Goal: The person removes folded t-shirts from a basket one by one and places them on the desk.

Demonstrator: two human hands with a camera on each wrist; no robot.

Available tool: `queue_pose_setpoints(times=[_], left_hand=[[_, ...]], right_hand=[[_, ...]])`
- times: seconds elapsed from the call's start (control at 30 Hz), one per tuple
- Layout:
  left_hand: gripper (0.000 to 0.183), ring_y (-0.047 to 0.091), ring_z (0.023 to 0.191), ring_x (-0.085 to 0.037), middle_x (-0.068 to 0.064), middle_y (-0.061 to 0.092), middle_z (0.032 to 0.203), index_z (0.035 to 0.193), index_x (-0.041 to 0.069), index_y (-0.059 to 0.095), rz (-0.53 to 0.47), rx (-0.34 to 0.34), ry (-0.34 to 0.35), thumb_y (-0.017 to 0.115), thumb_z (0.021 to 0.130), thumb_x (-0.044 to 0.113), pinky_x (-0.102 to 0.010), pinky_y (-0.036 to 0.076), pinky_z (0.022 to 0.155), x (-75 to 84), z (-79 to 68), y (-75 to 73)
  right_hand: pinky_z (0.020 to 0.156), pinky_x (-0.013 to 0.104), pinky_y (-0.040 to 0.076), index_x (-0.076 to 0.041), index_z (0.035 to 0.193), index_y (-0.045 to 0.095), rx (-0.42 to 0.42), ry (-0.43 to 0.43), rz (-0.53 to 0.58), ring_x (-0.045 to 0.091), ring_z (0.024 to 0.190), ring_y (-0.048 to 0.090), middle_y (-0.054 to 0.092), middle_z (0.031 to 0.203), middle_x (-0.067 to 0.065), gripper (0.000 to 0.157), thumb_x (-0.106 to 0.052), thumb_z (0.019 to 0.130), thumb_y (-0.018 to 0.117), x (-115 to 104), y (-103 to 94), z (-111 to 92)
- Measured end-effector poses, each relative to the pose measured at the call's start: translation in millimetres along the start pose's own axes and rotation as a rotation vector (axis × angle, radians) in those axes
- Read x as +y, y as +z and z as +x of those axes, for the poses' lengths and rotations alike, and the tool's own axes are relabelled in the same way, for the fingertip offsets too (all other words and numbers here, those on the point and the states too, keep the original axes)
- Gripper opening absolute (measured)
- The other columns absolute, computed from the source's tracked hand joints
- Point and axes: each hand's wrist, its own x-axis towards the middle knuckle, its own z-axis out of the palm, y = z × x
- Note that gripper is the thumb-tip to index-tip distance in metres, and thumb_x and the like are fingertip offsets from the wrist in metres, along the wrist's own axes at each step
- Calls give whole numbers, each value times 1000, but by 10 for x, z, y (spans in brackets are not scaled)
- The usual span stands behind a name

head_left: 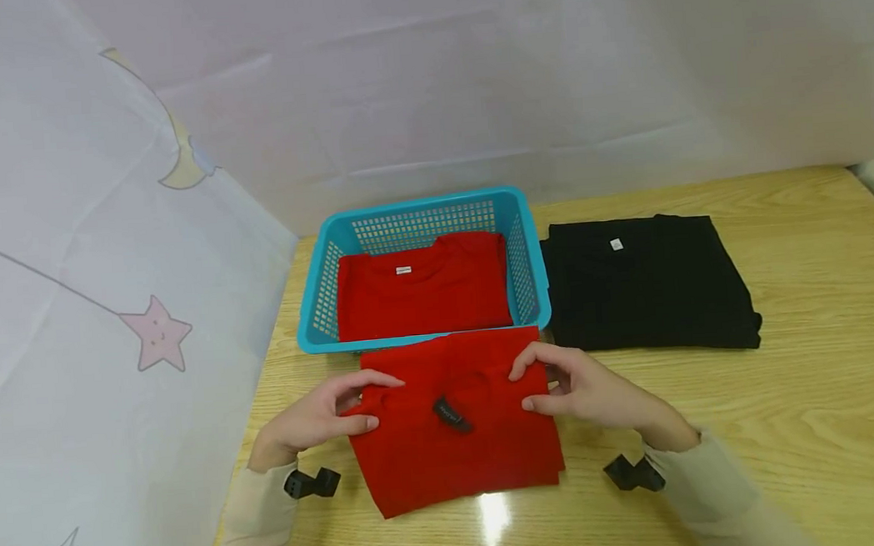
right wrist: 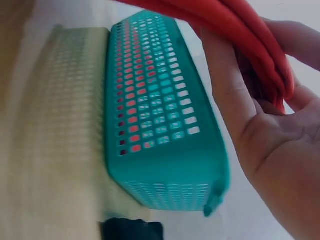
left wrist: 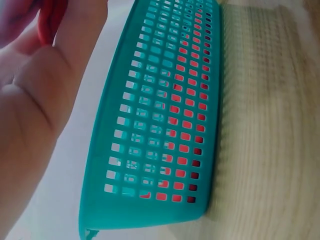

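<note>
A folded red T-shirt (head_left: 471,455) with a dark neck label is held up in front of the basket by both hands. My left hand (head_left: 333,413) grips its left edge, thumb and index finger on top. At the opposite edge, my right hand (head_left: 587,385) holds the cloth the same way; the right wrist view shows the folded layers (right wrist: 250,45) between thumb and fingers. Behind the shirt stands a blue plastic basket (head_left: 312,314), and another folded red T-shirt (head_left: 424,303) with a white label lies inside it. The fingers beneath the held shirt are mostly hidden.
A folded black T-shirt (head_left: 656,293) with a white label lies on the wooden table (head_left: 825,349), right of the basket. Pale printed sheets (head_left: 471,95) hang behind the table and along its left side.
</note>
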Motion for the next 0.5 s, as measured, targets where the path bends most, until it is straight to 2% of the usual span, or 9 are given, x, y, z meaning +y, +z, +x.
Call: queue_pose_setpoints(times=[0.2, 0.3, 0.4, 0.5], left_hand=[[43, 48, 111, -9, -16, 47, 140, 138, 6, 49, 71, -77, -27, 56, 96, 7, -22, 49, 86, -89, 5, -10], [43, 49, 83, -7, -14, 53, 128, 138, 6, 49, 95, -105, -14, 56, 96, 6, -20, 45, 76, -149, 30, -24], [43, 41, 68, -7, -10, 53, 118, 138, 7, 49, 120, -104, -34, 55, 96, 7, -21, 42, 69, -193, 61, -33], [43, 42, 69, -7, -11, 51, 120, 139, 9, 50, 131, -92, -77, 56, 96, 8, -22, 42, 68, -231, 90, -39]], right_hand=[[50, 22, 39, -14, 107, 58, -29, -8, -3, 15, 60, 40, 50, 85, 5, 22, -9, 88, 68, 160, 79, -38], [51, 23, 37, -14, 106, 58, -30, -2, -8, 16, 59, 40, 50, 85, 5, 21, -9, 88, 68, 228, 106, -44], [52, 24, 37, -12, 106, 58, -26, 15, -6, 17, 59, 39, 49, 84, 7, 21, -9, 88, 68, 283, 120, -44], [53, 23, 38, -12, 106, 57, -29, 43, 1, 14, 60, 39, 48, 84, 8, 21, -10, 89, 68, 323, 128, -37]])
